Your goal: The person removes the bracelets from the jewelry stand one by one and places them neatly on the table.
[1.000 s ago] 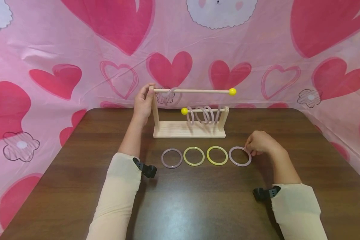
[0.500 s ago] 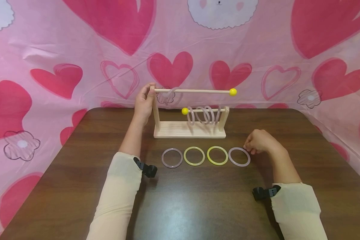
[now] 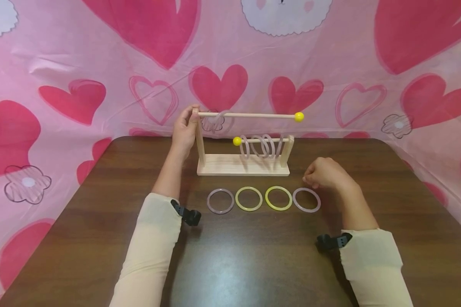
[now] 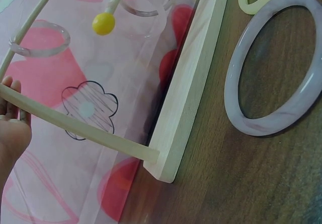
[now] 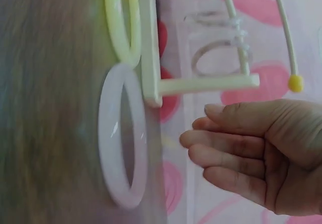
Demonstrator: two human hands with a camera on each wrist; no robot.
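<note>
My left hand grips the top of the left post of a wooden bangle stand, thumb in front and fingers behind. A translucent mauve bangle hangs on the upper rod close to that hand. Several more mauve bangles hang along the lower rod. On the table, a row of bangles lies before the stand: mauve, pale yellow, bright yellow and lavender. Above and beyond the lavender one, my right hand holds nothing, its fingers loosely bent.
Yellow balls cap the upper rod and the lower rod; the two rods point opposite ways. The brown wooden table ends just behind the stand, where a pink heart-print cloth hangs.
My right hand has let go of the lavender bangle, which shifted slightly left, and has moved up and left toward the stand. My left hand has kept its place on the post.
</note>
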